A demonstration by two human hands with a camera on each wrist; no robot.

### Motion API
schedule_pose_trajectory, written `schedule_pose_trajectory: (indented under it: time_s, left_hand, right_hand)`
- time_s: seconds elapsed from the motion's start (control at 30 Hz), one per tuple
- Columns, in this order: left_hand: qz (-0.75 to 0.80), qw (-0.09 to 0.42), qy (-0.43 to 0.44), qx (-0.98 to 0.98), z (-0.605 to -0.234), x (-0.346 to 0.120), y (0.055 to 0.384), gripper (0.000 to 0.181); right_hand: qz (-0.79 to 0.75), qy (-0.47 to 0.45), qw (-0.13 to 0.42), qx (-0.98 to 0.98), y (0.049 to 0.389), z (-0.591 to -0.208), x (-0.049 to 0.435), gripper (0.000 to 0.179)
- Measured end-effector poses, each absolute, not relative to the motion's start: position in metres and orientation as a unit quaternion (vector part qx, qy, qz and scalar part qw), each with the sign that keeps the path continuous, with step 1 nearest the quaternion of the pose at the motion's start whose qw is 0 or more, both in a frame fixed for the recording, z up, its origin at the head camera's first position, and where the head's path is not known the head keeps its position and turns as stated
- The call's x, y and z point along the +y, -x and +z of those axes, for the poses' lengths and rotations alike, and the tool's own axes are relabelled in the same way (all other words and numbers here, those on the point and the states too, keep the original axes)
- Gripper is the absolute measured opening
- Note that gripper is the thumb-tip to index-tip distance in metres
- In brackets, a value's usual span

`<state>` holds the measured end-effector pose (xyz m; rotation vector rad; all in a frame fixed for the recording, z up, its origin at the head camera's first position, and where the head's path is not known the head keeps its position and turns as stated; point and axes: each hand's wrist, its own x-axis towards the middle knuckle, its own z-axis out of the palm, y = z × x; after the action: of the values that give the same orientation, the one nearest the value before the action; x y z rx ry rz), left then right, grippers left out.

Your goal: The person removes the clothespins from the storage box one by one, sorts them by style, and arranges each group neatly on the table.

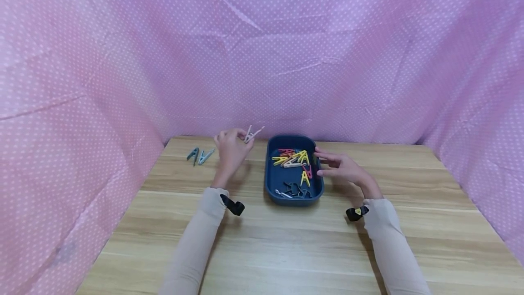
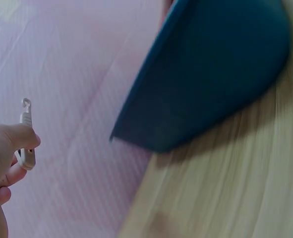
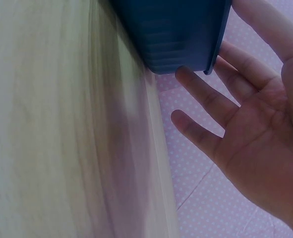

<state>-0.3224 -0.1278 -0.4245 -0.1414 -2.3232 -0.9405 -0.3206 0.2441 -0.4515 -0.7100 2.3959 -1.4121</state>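
Note:
My left hand (image 1: 233,149) pinches a pale, whitish clothespin (image 1: 250,135) between thumb and fingers, held up left of the blue bin. In the left wrist view the same clothespin (image 2: 27,141) shows a small hook at its tip. My right hand (image 1: 341,167) is at the right side of the dark blue bin (image 1: 272,190), fingers spread, with fingertips at the rim. Inside the bin lie yellow clothespins (image 1: 304,179), red ones and pale ones, with several dark clips (image 1: 292,189) toward the near end.
Two clothespins, one dark grey-green (image 1: 193,155) and one light blue (image 1: 205,156), lie on the wooden table (image 1: 286,249) at the left. Pink dotted cloth (image 1: 286,67) hangs behind the table's back edge and along both sides.

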Motion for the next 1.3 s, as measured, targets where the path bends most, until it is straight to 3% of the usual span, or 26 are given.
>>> schedule_pose_trajectory:
  time_s: [0.53, 0.87, 1.3]
  left_hand:
    - [-0.352, 0.236, -0.104, -0.900, -0.460, -0.207, 0.311, 0.025]
    - [-0.295, 0.207, -0.100, -0.927, -0.473, -0.223, 0.310, 0.023]
    - [-0.254, 0.192, -0.123, -0.940, -0.480, -0.226, 0.310, 0.039]
  right_hand:
    - [-0.486, 0.245, 0.138, 0.827, 0.322, -0.450, 0.243, 0.072]
    - [-0.488, 0.239, 0.139, 0.828, 0.321, -0.453, 0.246, 0.072]
    - [-0.491, 0.250, 0.140, 0.823, 0.320, -0.452, 0.244, 0.071]
